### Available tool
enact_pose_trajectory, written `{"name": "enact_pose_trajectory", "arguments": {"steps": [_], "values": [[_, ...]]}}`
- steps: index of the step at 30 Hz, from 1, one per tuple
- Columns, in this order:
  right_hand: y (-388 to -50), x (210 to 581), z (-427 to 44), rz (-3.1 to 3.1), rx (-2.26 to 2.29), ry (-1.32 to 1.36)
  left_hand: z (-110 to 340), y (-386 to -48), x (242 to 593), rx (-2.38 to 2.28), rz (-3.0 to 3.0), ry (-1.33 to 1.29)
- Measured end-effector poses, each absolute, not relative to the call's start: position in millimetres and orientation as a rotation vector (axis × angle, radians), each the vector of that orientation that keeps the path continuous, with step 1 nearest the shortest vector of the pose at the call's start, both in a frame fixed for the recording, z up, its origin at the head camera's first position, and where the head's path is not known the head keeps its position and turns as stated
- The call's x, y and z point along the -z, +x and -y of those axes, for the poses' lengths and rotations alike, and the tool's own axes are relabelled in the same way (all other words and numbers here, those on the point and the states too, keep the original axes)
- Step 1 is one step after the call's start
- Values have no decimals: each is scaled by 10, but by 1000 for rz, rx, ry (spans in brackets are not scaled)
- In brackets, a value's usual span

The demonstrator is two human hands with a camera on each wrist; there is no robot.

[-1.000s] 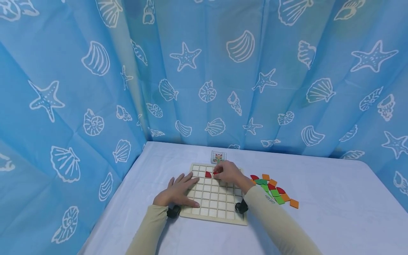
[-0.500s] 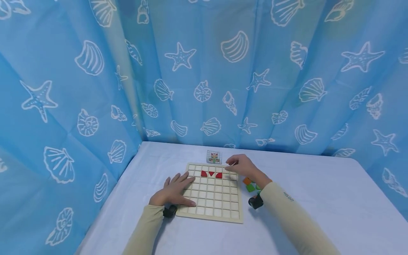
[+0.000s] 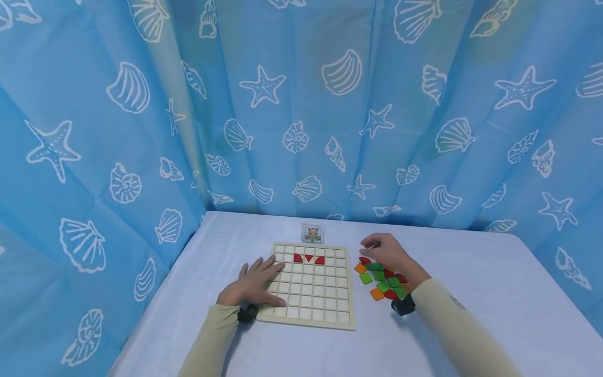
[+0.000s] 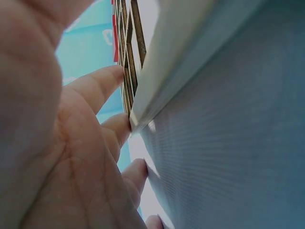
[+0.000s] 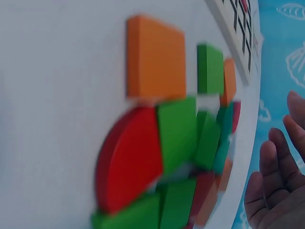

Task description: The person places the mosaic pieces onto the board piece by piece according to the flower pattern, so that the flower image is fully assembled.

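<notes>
A pale grid board (image 3: pixel 306 325) lies on the white table with three red pieces in its upper part: a quarter-round (image 3: pixel 298 258), a triangle (image 3: pixel 308 257) and another quarter-round (image 3: pixel 320 260). The left hand (image 3: pixel 252 285) rests spread on the board's left edge; in the left wrist view its fingers (image 4: pixel 102 88) touch the rim. Over the far end of a pile of loose pieces hovers the right hand (image 3: pixel 388 253), its fingers loosely bent and nothing visible in them. The right wrist view shows an orange square (image 5: pixel 157 59), a red quarter-round (image 5: pixel 133 160) and green pieces (image 5: pixel 178 129).
A small patterned card (image 3: pixel 313 234) lies behind the board, with a coloured figure on a grid. The loose red, green and orange pieces are heaped right of the board, some overlapping. A blue shell-print curtain (image 3: pixel 282 157) hangs behind and left of the table.
The right hand has let go of a red piece on the board and moved right, over the pile. The left hand still rests on the board. The head view has shifted slightly.
</notes>
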State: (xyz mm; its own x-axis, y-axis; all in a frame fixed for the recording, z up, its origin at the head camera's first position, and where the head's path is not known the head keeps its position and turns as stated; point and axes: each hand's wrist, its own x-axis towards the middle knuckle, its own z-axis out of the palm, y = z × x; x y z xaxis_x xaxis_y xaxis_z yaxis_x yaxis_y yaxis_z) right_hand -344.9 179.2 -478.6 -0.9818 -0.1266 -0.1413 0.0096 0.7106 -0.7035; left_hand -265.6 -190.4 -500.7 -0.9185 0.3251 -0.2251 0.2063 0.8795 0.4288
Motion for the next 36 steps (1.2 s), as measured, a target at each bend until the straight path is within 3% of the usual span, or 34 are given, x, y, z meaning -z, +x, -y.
{"name": "enact_pose_trajectory", "arguments": {"steps": [22,36], "values": [[-3109,4943,-2752,-2812,1009,-40,1913,-2653,5003,-574,-2757,410],[-2794,4992,-3004,-2806,1014,-113,1883,-2604,4949,-599,-2754,416]]}}
